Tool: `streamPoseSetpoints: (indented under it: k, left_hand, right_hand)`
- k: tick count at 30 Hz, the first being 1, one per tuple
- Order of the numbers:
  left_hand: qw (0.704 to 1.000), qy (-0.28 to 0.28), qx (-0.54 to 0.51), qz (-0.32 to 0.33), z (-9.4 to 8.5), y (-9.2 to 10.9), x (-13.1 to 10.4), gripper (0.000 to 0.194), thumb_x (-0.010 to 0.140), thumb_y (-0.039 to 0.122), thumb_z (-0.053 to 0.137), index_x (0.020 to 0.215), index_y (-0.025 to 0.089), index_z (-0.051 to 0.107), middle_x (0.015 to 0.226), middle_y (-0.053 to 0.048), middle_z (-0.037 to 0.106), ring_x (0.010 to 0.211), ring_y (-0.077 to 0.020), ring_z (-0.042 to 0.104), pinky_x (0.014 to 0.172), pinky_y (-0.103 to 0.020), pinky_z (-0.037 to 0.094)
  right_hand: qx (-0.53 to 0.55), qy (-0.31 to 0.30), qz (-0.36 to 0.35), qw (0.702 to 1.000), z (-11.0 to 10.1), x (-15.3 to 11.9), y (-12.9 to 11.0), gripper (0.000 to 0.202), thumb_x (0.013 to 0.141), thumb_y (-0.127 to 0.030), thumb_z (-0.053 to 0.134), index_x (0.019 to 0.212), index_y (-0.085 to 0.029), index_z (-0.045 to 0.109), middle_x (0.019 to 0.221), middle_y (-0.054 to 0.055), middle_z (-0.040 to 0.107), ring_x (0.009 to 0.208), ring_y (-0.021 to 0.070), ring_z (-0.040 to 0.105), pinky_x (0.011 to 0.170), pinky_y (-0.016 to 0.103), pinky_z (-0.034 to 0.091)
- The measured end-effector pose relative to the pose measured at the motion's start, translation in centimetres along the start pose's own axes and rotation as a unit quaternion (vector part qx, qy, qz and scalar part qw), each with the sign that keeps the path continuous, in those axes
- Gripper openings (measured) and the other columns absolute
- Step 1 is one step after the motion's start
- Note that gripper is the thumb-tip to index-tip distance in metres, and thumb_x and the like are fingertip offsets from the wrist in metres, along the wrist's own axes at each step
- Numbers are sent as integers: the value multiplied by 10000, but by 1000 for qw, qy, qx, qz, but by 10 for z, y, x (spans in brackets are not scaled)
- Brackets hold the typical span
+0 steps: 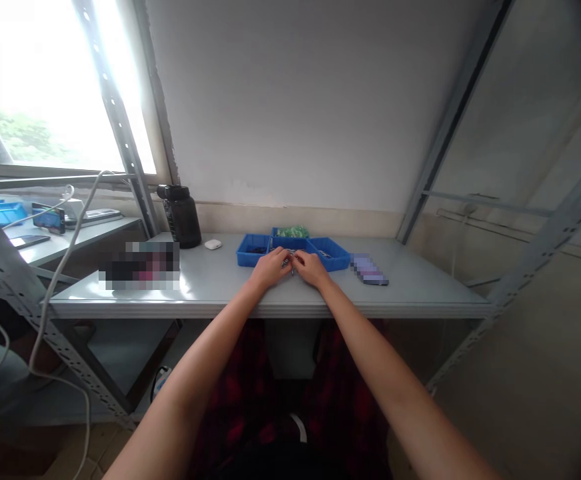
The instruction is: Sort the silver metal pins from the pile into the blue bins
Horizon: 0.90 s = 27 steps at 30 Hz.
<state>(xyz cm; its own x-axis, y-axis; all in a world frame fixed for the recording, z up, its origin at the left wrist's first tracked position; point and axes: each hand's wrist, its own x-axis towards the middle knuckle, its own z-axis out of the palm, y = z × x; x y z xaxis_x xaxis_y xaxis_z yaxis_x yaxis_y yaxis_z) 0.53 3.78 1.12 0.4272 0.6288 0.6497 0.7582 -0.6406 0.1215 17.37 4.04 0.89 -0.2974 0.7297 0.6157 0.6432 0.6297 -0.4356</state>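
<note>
Left blue bin (252, 261): small dark pieces (258, 251). Back bin (273, 232): green stuff (292, 232). Right bin (339, 262): slim pieces (325, 254). Middle bin (298, 244) (contents largely hidden): before it, left hand (270, 267) and right hand (310, 267), fingertips together, pinching a small metal part (293, 271).

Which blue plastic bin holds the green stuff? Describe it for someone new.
Start at the long grey tabletop against the white wall. Near its middle, beyond the bare left hand and bare right hand, find the rearmost blue plastic bin. Its bright green contents set it apart; the neighbouring blue bins show none.
</note>
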Motion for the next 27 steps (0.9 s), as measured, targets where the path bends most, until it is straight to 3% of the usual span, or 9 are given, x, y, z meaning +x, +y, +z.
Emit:
streamPoseSetpoints:
  k: [18, 27]
  left_hand:
    - [1000, -7, -11, -13, -6, 5, -1, 202, 926, 340, 451, 970, 202, 591, 930, -47, 607, 825, -182, 595, 628, -258, 396]
    - [999, -16, 10, -43, -2, 1, 0, 162, 911, 302, 479, 931, 196, 601, 960, -55, 644, 877, -198, 614, 627, -264, 387]
  right_hand:
    - [8, -5, 11, 1000, -4, 0, -3, 307, 910, -287, 376, 619, -217, 444, 624, -4, 580, 614, 139, 506, 625, 246, 321]
    - [12, 48, 18, 999, -6, 1, 1, 298, 896, -272, 358, 615, -217, 439, 596, -10, 546, 599, 141, 481, 621, 252, 313]
